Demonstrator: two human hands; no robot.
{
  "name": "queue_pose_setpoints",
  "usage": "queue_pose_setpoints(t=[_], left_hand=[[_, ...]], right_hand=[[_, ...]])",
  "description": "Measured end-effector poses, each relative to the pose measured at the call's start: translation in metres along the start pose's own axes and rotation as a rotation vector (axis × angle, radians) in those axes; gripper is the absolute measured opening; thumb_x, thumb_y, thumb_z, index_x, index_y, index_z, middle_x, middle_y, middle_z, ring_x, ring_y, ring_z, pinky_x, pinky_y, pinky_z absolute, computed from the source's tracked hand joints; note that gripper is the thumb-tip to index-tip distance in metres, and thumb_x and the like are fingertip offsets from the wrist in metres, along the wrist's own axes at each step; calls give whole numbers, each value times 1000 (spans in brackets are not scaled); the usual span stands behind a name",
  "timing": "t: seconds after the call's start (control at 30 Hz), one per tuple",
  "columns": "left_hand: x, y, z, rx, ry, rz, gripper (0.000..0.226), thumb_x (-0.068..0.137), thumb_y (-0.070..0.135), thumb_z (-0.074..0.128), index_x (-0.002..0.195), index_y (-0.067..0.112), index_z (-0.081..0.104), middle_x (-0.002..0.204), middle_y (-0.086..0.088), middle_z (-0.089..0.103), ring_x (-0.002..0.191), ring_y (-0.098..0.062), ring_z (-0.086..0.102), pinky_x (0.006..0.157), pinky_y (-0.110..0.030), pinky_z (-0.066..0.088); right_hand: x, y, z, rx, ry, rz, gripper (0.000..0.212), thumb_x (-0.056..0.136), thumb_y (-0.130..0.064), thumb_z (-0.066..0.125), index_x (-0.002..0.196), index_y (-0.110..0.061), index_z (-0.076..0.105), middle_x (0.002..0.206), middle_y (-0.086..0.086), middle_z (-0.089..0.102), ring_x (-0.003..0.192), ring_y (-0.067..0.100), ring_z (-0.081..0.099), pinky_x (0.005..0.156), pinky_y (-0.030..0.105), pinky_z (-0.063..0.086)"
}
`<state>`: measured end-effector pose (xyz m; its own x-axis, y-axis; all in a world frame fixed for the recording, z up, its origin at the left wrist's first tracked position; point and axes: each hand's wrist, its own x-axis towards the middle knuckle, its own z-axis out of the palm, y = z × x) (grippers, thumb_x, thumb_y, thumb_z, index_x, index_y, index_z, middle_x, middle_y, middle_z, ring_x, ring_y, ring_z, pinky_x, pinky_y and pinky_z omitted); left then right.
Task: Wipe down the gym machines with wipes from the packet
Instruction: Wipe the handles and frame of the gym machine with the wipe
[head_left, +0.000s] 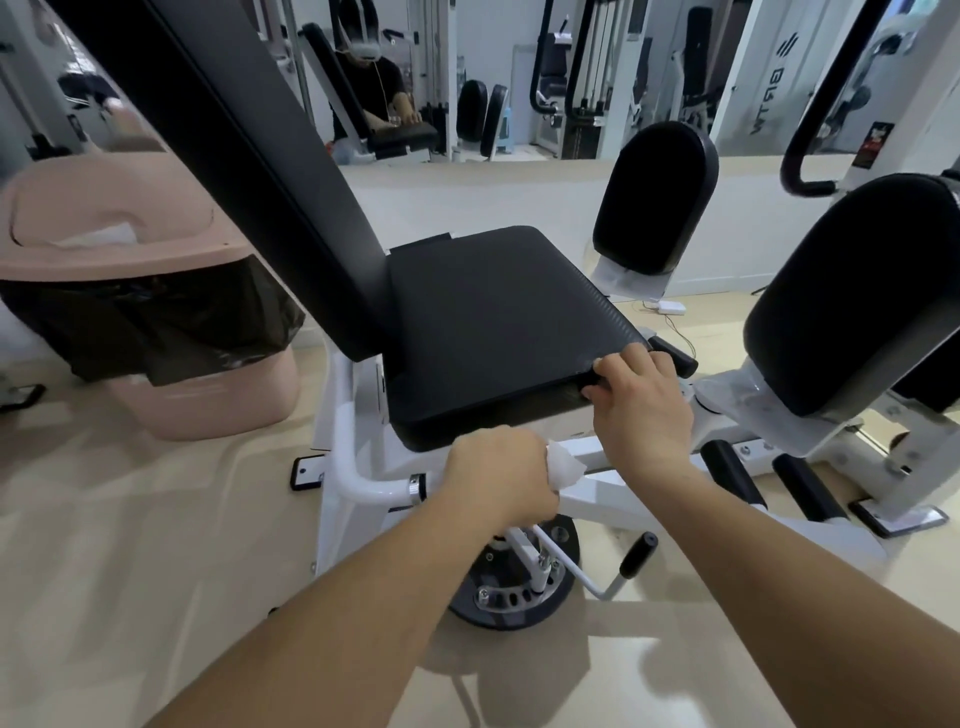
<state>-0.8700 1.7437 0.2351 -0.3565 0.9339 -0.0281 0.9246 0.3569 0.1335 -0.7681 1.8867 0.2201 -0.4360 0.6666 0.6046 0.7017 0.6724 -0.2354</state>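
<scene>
Head view: left hand (498, 480) fisted round bunched white wipe (567, 466). Wipe sits at white frame rail (613, 496) just under front edge of seat pad (493, 322), seemingly touching. Right hand (647, 408) at seat pad's front right corner, fingers curled over edge, gripping it as brace. Packet not in view. Pink bin (171, 317) beside machine.

Likely step: wiping frame rail. To do well: open wipe flatter for wider contact, stroke along rail with overlap, turn to fresh face when soiled.
</scene>
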Motion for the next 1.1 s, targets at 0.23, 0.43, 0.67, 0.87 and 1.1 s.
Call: queue_pose_setpoints(t=[0.23,0.43,0.67,0.87,1.1], left_hand=[[-45,-23,32,48,415,118,40,82,23,70,114,28,47,106,9,57,97,-17,56,86,-32,44],[-56,-48,52,136,505,38,45,70,20,76,109,20,54,96,2,54,82,-19,49,78,-33,43],[0,-20,-19,-29,-310,-92,23,81,38,72,94,27,57,86,2,67,78,-19,68,74,-37,60],[-52,-15,50,109,437,-85,40,79,31,66,115,20,51,109,1,57,95,-21,51,90,-36,42],[-26,43,40,153,311,-101,54,79,33,72,119,15,41,114,-9,49,102,-29,49,96,-44,40]], right_hand=[[-73,-27,-32,674,-256,392,30,100,-50,57,104,-23,71,104,1,65,95,19,67,82,40,60],[-79,-36,-42,874,-458,486,35,101,-46,59,89,-15,70,79,4,75,78,20,73,66,34,63],[-77,-36,-40,926,-470,554,36,100,-42,63,90,-7,64,75,6,68,72,20,65,67,44,56],[-77,-37,-36,958,-439,551,38,100,-40,63,86,-5,62,73,16,60,70,21,58,70,41,51],[-69,-35,-32,922,-506,706,20,89,-14,52,78,4,52,72,13,53,73,26,53,67,41,49]])
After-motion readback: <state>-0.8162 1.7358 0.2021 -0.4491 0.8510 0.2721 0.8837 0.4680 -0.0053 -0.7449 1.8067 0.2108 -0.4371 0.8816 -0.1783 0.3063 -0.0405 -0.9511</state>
